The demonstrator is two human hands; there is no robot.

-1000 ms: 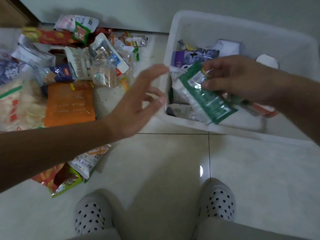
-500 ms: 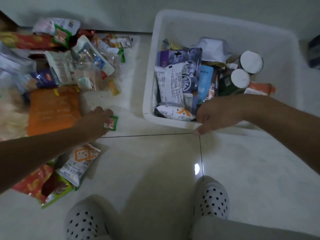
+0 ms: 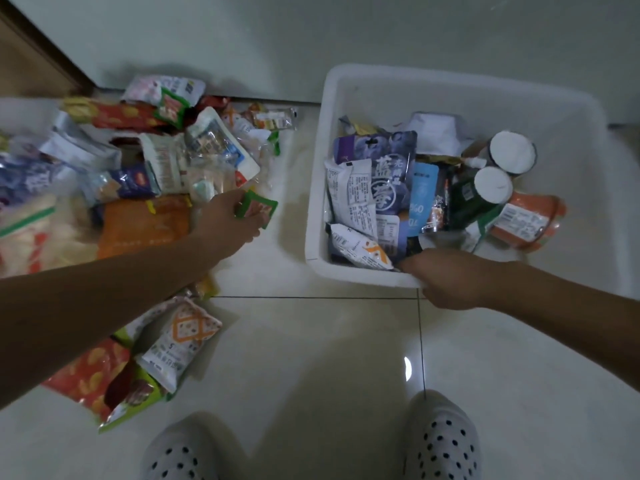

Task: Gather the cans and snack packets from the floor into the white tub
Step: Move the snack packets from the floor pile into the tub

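The white tub [image 3: 317,202] stands on the floor at the right, holding several snack packets, among them a purple one [image 3: 384,161], and two white-lidded cans [image 3: 493,183]. My right hand [image 3: 446,278] grips the tub's near rim. To the left, my left hand [image 3: 227,220] pinches a small green packet [image 3: 258,207] just above the floor, beside an orange packet [image 3: 142,225]. A large heap of snack packets [image 3: 145,154] covers the floor at the left.
More packets lie near my left foot, one white with an orange pattern [image 3: 180,341] and one red [image 3: 88,379]. The wall runs behind the tub and heap, with a brown door frame [image 3: 38,46] at the far left. My two dotted slippers [image 3: 443,441] stand on bare tiles.
My right hand dropped the green packet into the tub and came down onto the tub's near rim. My left hand reached to the heap and picked up a small green packet.
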